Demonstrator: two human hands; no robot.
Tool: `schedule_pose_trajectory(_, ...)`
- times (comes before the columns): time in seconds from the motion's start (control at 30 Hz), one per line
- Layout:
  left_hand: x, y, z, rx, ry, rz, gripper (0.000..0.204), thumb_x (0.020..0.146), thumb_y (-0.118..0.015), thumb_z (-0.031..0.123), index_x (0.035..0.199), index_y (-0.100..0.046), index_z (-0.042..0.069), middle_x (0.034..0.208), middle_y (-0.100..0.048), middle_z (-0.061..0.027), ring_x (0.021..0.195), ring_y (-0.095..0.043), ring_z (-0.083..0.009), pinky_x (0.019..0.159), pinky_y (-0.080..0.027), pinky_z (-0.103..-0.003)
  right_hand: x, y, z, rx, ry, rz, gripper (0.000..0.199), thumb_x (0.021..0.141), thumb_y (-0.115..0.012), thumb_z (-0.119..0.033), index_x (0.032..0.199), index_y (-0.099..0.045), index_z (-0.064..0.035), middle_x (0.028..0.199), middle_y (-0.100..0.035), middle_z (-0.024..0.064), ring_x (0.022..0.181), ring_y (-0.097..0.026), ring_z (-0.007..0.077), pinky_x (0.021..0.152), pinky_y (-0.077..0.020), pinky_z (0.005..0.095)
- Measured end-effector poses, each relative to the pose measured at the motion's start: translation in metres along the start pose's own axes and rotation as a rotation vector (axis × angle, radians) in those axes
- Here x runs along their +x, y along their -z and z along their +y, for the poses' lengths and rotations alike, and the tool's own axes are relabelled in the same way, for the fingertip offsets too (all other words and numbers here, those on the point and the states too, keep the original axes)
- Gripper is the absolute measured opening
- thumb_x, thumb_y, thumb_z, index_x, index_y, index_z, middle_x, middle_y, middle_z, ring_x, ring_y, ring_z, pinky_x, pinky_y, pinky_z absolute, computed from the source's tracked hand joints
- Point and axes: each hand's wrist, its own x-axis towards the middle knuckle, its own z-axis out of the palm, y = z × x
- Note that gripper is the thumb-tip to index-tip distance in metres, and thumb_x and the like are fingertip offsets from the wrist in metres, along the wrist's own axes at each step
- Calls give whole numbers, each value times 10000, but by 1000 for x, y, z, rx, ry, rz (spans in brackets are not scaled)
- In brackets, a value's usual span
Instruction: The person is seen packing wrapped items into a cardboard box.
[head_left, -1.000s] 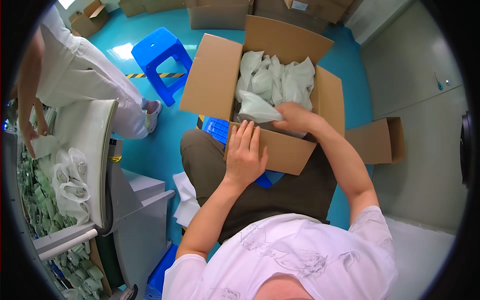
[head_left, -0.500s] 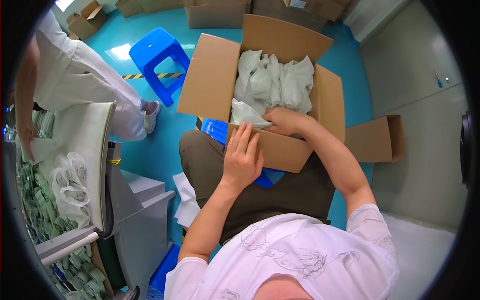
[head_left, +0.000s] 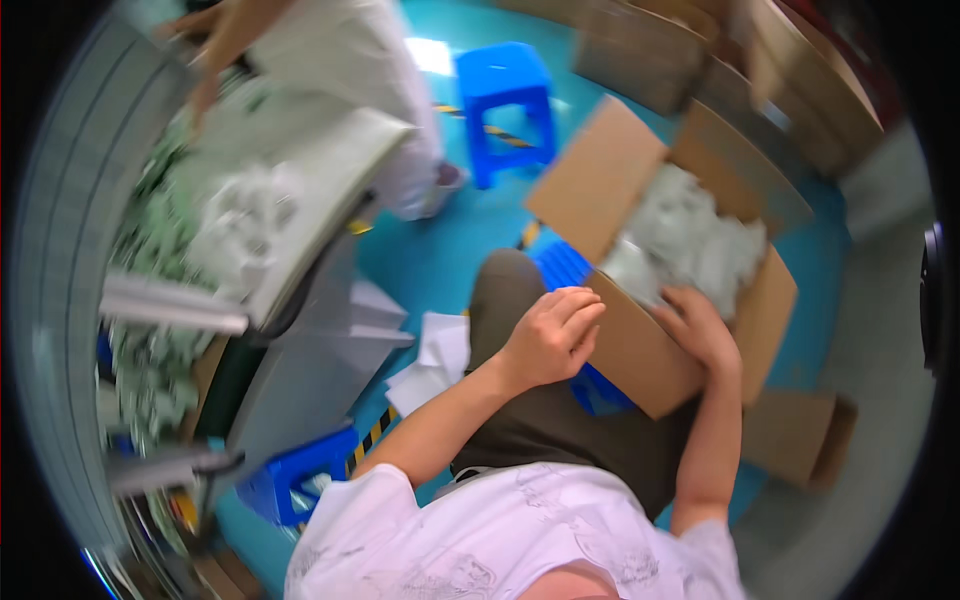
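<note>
An open cardboard box [head_left: 645,355] stands before my knees, filled with white plastic bags [head_left: 690,235] whose contents cannot be made out. My right hand [head_left: 703,330] rests at the near edge of the box, fingers spread over the nearest bags and gripping nothing that I can see. My left hand [head_left: 556,332] hovers just left of the near flap, its fingers loosely bent and the thumb apart, with nothing visible in it. The picture is blurred by motion.
A blue stool [head_left: 505,110] stands at the far left of the box. Left is a padded work table [head_left: 345,170] with clear bags and green pieces, where another person's arm [head_left: 225,50] reaches in. A small cardboard box [head_left: 790,435] lies at right; more boxes [head_left: 640,55] stand behind.
My view has swung left, shifting the scene rightward. My left hand has lifted off the box flap. My right hand has drawn back from among the bags to the near edge.
</note>
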Motion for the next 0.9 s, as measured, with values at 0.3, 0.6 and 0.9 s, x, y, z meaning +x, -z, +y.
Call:
schedule_pose_trajectory(0.3, 51, 256, -125, 1161, 445, 529, 198, 954, -614, 192, 957, -700, 13, 887, -681, -186, 843, -671, -368, 754, -530, -489, -63, -34, -5, 583, -279, 480, 195, 1006, -667, -100, 1140, -727, 28, 874, -679, 13, 748, -613, 62, 673, -511, 225)
schedule_pose_trajectory(0.6, 85, 323, -145, 1193, 1336, -126, 333, 895, -646, 295, 1103, -785, 75, 1236, -722, -191, 1147, -696, -365, 930, -569, -431, -49, -37, -8, 562, -220, 625, 116, 964, -698, -60, 1014, -747, 33, 831, -688, 45, 689, -632, 96, 633, -505, 254)
schedule_pose_trajectory(0.9, 16, 332, -187, 1150, 1273, 131, 459, 890, -552, 301, 1138, -717, -48, 1181, -703, -298, 1159, -681, -401, 975, -549, -451, -53, -39, -12, 539, -172, 611, 109, 952, -705, -52, 1004, -745, 35, 802, -671, 56, 676, -626, 109, 634, -485, 269)
